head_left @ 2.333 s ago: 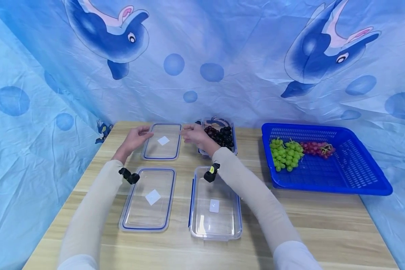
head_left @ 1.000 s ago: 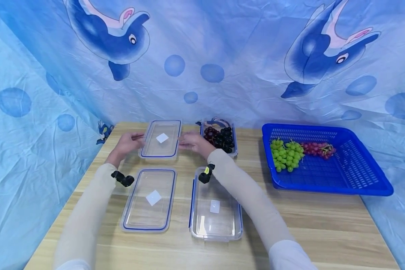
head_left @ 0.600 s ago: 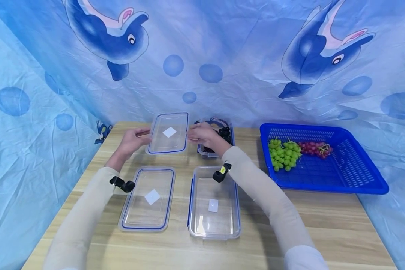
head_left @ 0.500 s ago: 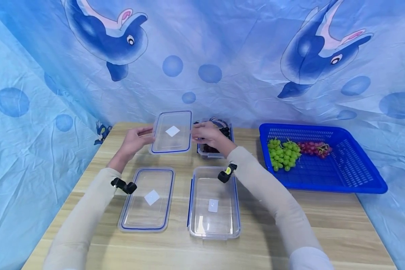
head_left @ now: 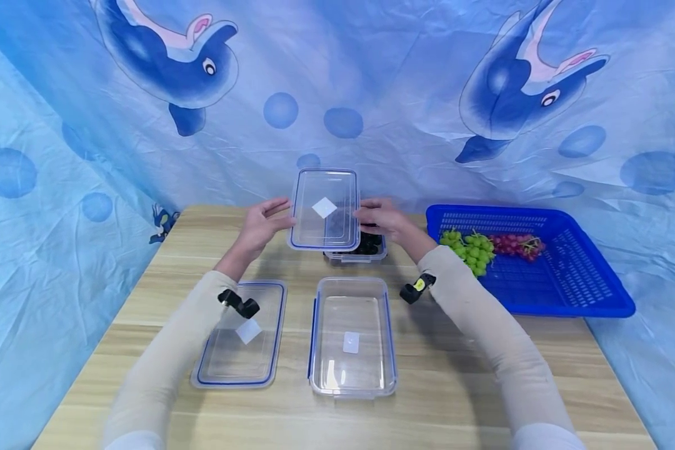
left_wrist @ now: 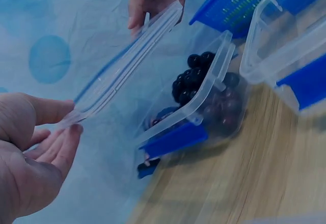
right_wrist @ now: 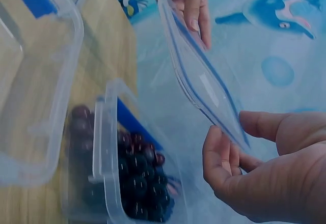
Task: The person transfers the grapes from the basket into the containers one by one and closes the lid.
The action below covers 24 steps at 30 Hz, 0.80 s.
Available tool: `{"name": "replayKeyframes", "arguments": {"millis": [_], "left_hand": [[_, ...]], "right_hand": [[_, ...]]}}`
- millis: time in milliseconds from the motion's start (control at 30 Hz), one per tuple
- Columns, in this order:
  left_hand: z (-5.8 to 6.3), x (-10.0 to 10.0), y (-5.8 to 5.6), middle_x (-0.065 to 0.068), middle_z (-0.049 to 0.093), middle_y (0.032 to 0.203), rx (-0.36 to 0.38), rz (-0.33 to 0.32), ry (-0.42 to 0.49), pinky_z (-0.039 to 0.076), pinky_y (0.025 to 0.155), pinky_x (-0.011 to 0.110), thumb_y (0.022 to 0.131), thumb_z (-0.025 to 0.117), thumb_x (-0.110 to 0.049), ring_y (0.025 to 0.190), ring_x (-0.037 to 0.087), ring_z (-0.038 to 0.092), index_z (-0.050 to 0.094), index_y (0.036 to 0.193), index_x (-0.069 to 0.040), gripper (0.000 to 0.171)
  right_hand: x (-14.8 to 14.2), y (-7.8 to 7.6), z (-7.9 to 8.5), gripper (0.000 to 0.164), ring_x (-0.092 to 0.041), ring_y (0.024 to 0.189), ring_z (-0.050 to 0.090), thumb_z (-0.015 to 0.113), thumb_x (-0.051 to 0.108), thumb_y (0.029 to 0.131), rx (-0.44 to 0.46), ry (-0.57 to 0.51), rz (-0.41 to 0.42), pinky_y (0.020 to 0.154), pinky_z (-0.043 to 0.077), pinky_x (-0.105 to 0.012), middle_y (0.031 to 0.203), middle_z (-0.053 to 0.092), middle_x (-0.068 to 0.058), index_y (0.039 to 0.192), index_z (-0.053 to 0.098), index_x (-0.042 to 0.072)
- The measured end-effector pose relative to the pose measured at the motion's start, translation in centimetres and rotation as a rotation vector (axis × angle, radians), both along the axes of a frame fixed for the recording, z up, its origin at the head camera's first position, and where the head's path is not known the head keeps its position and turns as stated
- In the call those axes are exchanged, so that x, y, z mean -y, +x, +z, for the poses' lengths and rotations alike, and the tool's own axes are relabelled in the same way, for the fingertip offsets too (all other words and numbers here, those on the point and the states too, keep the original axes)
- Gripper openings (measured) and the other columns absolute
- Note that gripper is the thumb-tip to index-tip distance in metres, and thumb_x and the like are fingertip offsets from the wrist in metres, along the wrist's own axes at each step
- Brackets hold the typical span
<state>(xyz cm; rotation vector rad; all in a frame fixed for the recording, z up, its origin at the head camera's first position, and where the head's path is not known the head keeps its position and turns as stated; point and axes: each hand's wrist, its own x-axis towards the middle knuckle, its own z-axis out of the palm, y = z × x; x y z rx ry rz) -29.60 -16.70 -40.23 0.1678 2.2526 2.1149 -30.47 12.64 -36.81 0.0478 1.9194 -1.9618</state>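
Note:
A clear lid (head_left: 337,232) with a blue seal and a white diamond label is held up between both hands. My left hand (head_left: 257,230) pinches its left edge, thumb on one face and fingers on the other. On the opposite edge my right hand (head_left: 387,219) pinches it the same way, as the right wrist view shows. Below and behind the lid stands a clear container (right_wrist: 109,147) of dark grapes (right_wrist: 140,183); in the head view the lid hides most of it. Both wrist views show a gap between lid and container rim.
A second lid (head_left: 242,359) lies on the wooden table at the left front, partly under my left forearm. Beside it stands an uncovered clear container (head_left: 351,369) with only a white label. A blue basket (head_left: 574,269) at the right holds green grapes (head_left: 475,250) and red grapes (head_left: 517,245).
Both hands have lifted the lid off the table at the back left and carried it right, over in front of the grape container. The second lid, front container and basket stay in place.

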Motion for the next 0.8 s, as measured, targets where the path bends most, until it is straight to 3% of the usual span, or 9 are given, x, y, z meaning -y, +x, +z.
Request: {"name": "replayKeyframes", "arguments": {"millis": [200,300,533,667,800], "left_hand": [[-1.1,-2.5,-1.1,0.022,0.053,0.149,-0.035,0.000,0.119,0.059,0.092,0.024,0.088,0.073,0.009,0.120,0.032,0.065,0.047,0.148,0.004,0.066],[-1.4,-3.6,-1.7,0.022,0.054,0.148,-0.061,-0.006,0.153,0.059,0.093,0.025,0.087,0.073,0.010,0.115,0.028,0.067,0.048,0.147,0.004,0.065],[-1.3,-5.2,-3.1,0.021,0.057,0.145,-0.122,-0.031,0.133,0.059,0.094,0.027,0.089,0.074,0.007,0.121,0.033,0.065,0.052,0.146,0.001,0.061],[-0.9,-5.7,-3.6,0.023,0.060,0.140,-0.192,-0.038,0.082,0.059,0.094,0.027,0.090,0.075,0.003,0.123,0.036,0.063,0.055,0.142,0.003,0.055],[-0.5,-5.9,-4.1,0.025,0.066,0.131,-0.282,-0.031,-0.033,0.059,0.094,0.028,0.092,0.075,-0.004,0.117,0.037,0.066,0.061,0.135,0.006,0.046]], "right_hand": [[-2.1,-0.5,-0.2,0.059,-0.016,0.096,0.061,0.061,-0.001,0.100,-0.015,-0.005,-0.029,0.110,0.050,-0.041,0.126,0.055,-0.012,0.153,0.036,-0.005],[-3.0,-0.9,-0.2,0.059,-0.017,0.097,0.061,0.061,-0.002,0.099,-0.024,-0.009,-0.046,0.115,0.045,-0.046,0.124,0.055,-0.011,0.152,0.037,-0.006],[-4.6,-1.9,-0.4,0.062,-0.026,0.109,0.063,0.065,-0.003,0.097,-0.085,0.042,-0.091,0.106,0.054,-0.042,0.136,0.054,-0.020,0.151,0.037,-0.008],[-5.1,-1.9,-0.3,0.054,-0.019,0.097,0.066,0.067,-0.006,0.094,-0.175,0.038,-0.141,0.095,0.060,-0.037,0.112,0.058,-0.009,0.144,0.047,-0.009],[-5.4,-1.9,-0.1,0.047,-0.010,0.086,0.065,0.067,-0.008,0.093,-0.281,0.011,-0.179,0.086,0.063,-0.032,0.096,0.055,0.000,0.138,0.054,-0.010]]}}
